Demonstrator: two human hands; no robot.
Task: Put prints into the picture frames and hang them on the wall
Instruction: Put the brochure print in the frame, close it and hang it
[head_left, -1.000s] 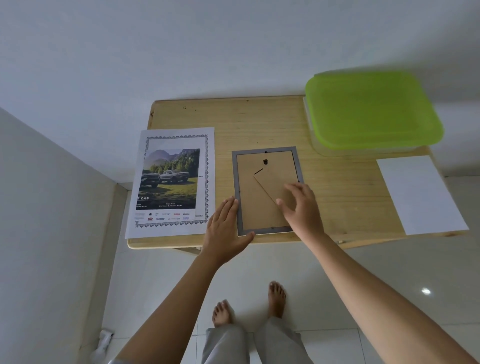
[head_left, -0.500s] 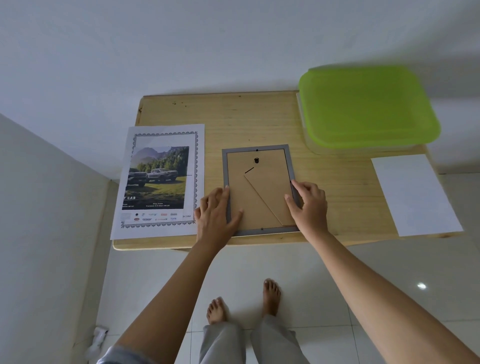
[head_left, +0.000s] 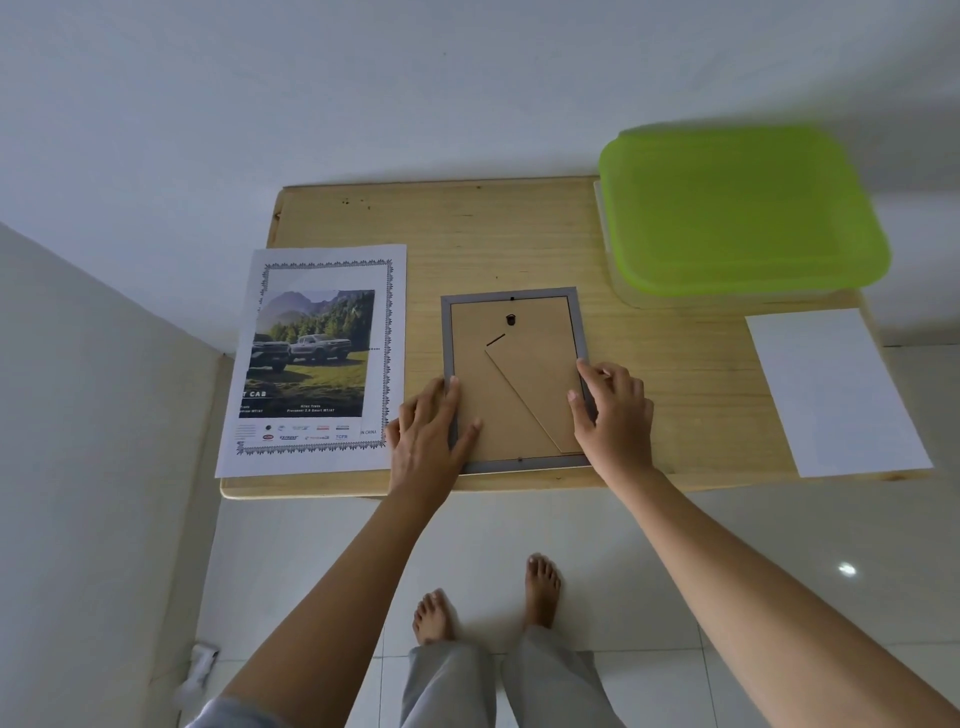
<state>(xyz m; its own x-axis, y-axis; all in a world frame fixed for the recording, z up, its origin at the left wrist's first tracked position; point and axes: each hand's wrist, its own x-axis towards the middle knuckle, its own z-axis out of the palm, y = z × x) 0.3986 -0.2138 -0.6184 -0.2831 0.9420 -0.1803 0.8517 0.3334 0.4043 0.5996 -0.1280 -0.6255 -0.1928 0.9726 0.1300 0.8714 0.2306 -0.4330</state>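
Wood-backed picture frame (head_left: 514, 379) lies face down near the counter's (head_left: 493, 234) front edge, with the print (head_left: 317, 358) just left and a blank sheet (head_left: 831, 389) well right. Left hand (head_left: 428, 431) lies flat on the left rail. Right hand (head_left: 615, 415) presses the right rail, fingers lightly bent. Neither grips. Bare wood separates the frame from the green-lidded box (head_left: 737, 208).

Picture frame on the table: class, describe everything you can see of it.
The picture frame lies face down on the table, near its front edge: grey rim around a brown board back with a folded stand and a dark hanger. The left hand rests on its left edge; the right hand touches its right edge.
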